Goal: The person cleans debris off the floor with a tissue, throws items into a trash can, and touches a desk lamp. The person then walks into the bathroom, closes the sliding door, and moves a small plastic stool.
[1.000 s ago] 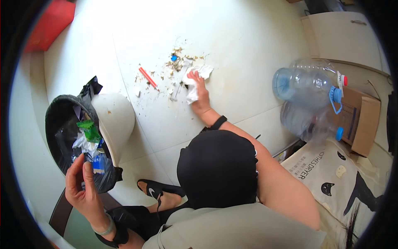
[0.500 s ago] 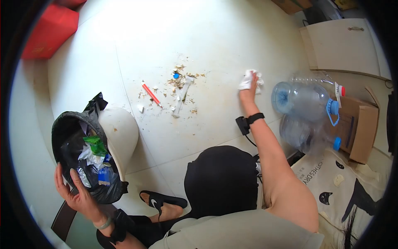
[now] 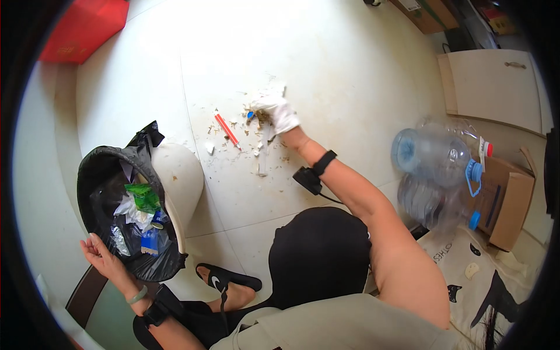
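My right hand (image 3: 291, 133) presses a white tissue (image 3: 276, 111) against the floor, and the tissue hides most of its fingers. Beside the tissue lie a blue cap (image 3: 251, 115), scattered brown shavings (image 3: 261, 116) and a clear strip (image 3: 263, 157). A red pencil-like stick (image 3: 227, 130) rests to their left, near a small white scrap (image 3: 210, 148). My left hand (image 3: 100, 256) is empty with its fingers apart, at the lower left rim of a tipped bin (image 3: 178, 175) lined with a black bag (image 3: 96, 160). Inside the bin are a green wrapper (image 3: 143, 198), white tissue and a blue packet (image 3: 150, 241).
Large clear plastic bottles (image 3: 434, 153) lie at the right, beside a cardboard box (image 3: 513, 198) and a printed cloth bag (image 3: 466, 291). A white cabinet (image 3: 496, 87) stands behind them. A red bag (image 3: 87, 29) is at the upper left. My sandalled foot (image 3: 233, 286) is below.
My right hand first swept right with the tissue, then came back left to the debris. My left hand has moved down and left, and its fingers have opened from a near pinch.
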Tool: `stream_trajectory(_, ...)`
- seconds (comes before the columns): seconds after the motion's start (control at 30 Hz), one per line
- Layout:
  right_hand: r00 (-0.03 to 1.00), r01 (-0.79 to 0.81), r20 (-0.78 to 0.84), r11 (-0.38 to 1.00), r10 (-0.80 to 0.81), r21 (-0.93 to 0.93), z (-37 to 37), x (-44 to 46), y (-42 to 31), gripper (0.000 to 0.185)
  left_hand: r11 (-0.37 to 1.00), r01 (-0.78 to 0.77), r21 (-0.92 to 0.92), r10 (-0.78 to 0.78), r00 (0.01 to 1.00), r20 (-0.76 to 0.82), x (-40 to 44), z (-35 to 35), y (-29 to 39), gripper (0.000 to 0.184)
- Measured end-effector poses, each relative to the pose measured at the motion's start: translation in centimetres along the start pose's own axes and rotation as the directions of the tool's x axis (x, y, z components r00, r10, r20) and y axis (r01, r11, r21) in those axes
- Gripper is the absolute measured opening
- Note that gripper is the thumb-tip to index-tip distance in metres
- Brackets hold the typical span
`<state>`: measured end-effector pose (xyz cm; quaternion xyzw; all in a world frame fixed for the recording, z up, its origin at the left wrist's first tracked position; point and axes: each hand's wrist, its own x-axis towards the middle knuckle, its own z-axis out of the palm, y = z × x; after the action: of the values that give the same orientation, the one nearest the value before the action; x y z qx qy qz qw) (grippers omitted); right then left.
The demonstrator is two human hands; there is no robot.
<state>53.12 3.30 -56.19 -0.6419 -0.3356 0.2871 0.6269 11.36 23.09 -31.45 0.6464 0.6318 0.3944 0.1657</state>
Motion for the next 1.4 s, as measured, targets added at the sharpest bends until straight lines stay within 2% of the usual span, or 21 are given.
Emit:
stream_trajectory(0.07, 0.991, -0.13, 0.031, 0.871, 0.131, 0.473, -0.7, 0.4, -0.9, 0.042, 1.0, -0.004, -0.009, 0.003, 1.0, -0.004, 0.3, 0.1, 0.0, 0.06)
stream_trajectory(0.13, 0.971, -0.13, 0.01, 0.489, 0.24, 0.862, -4.2, 0.0, -3.7, 0.043, 0.999, 0.016, -0.029, -0.015, 1.0, 0.005, -0.1, 0.3, 0.5, 0.058)
stream_trajectory(0.2, 0.947, 0.059, -0.254, 0.677, 0.194, 0.734, -8.3, -0.5, -4.3, 0.037, 1.0, 0.019, -0.02, -0.019, 1.0, 0.003, -0.2, 0.4, 0.8, 0.056)
stream_trajectory(0.33, 0.918, 0.133, -0.36, 0.727, 0.166, 0.673, -16.6, 0.3, -2.1, 0.034, 0.996, 0.049, -0.072, -0.047, 0.999, 0.018, -1.0, 0.5, 1.7, 0.053)
stream_trajectory(0.4, 0.844, 0.185, -0.534, 0.962, -0.051, 0.2, -18.5, 3.1, 1.3, 0.039, 0.996, 0.071, -0.05, -0.069, 0.997, 0.04, -0.8, 0.2, 1.3, 0.052)
stream_trajectory(0.43, 0.85, 0.185, -0.524, 0.961, -0.051, 0.205, -18.2, 4.9, 3.8, 0.039, 0.994, 0.09, -0.063, -0.087, 0.994, 0.059, -0.7, 0.3, 1.3, 0.052)
stream_trajectory(0.5, 0.842, 0.032, -0.483, 0.916, -0.24, -0.399, -17.0, 8.8, 10.2, 0.046, 0.987, 0.119, -0.111, -0.109, 0.99, 0.094, -0.7, 0.4, 1.4, 0.051)
stream_trajectory(0.57, 0.859, -0.118, -0.343, 0.506, -0.379, -0.855, -15.5, 11.1, 13.8, 0.053, 0.989, 0.102, -0.105, -0.093, 0.992, 0.089, -0.8, 0.3, 1.0, 0.049)
stream_trajectory(0.6, 0.95, -0.253, -0.215, -0.156, -0.227, -0.955, -13.2, 12.3, 12.3, 0.055, 0.991, 0.08, -0.103, -0.07, 0.993, 0.091, -0.8, 0.3, 0.8, 0.048)
stream_trajectory(0.63, 0.933, -0.06, -0.234, 0.523, -0.274, -0.85, -11.1, 14.0, 10.7, 0.056, 0.991, 0.085, -0.101, -0.077, 0.993, 0.087, -0.8, 0.4, 0.9, 0.048)
stream_trajectory(0.67, 0.938, -0.018, -0.045, 0.082, -0.345, -0.996, -9.6, 15.8, 12.8, 0.055, 0.99, 0.087, -0.108, -0.077, 0.993, 0.094, -0.8, 0.4, 1.1, 0.046)
stream_trajectory(0.7, 0.921, 0.115, -0.113, 0.536, -0.372, -0.836, -5.9, 15.7, 8.6, 0.054, 0.989, 0.087, -0.116, -0.076, 0.992, 0.101, -0.8, 0.4, 1.2, 0.045)
stream_trajectory(0.73, 0.914, 0.184, -0.096, 0.612, -0.395, -0.769, -3.3, 15.8, 6.4, 0.054, 0.989, 0.092, -0.113, -0.081, 0.992, 0.1, -0.8, 0.2, 1.1, 0.045)
stream_trajectory(0.83, 0.872, 0.427, 0.207, 0.482, -0.444, -0.765, 2.7, 15.2, 3.8, 0.058, 0.974, 0.168, -0.149, -0.147, 0.979, 0.139, -0.7, -0.2, 0.4, 0.043)
stream_trajectory(0.93, 0.833, 0.543, 0.473, 0.591, -0.286, -0.597, 4.8, 10.6, 1.2, 0.056, 0.977, 0.172, -0.124, -0.157, 0.98, 0.122, -1.5, -0.6, 0.2, 0.048)
stream_trajectory(1.07, 0.727, 0.413, 0.667, 0.88, -0.164, -0.235, 4.0, 5.3, 0.7, 0.047, 0.983, 0.166, -0.079, -0.157, 0.981, 0.119, -3.1, -0.9, -0.7, 0.046)
stream_trajectory(1.13, 0.815, -0.062, 0.567, 0.99, 0.124, -0.128, 3.0, 4.2, -1.4, 0.039, 0.914, 0.323, -0.245, -0.314, 0.946, 0.078, -3.1, -1.2, -1.8, 0.038)
stream_trajectory(1.2, 0.906, -0.137, 0.373, 0.973, 0.199, -0.186, -0.3, 4.2, -2.8, 0.032, 0.939, 0.318, -0.133, -0.309, 0.947, 0.083, -3.3, -2.2, -3.0, 0.04)
stream_trajectory(1.23, 0.959, -0.168, 0.203, 0.972, 0.2, -0.166, -2.3, 3.7, -3.0, 0.031, 0.899, 0.36, -0.248, -0.349, 0.933, 0.089, -3.8, -2.6, -4.5, 0.04)
stream_trajectory(1.3, 0.986, -0.122, -0.134, 0.972, 0.096, -0.199, -7.1, 4.3, -1.8, 0.028, 0.928, 0.317, -0.197, -0.303, 0.948, 0.1, -4.0, -2.6, -6.0, 0.041)
stream_trajectory(1.4, 0.845, -0.14, -0.528, 0.922, -0.079, -0.361, -15.4, 7.0, 1.0, 0.026, 0.961, 0.257, -0.103, -0.254, 0.966, 0.04, -2.8, -1.2, -5.3, 0.041)
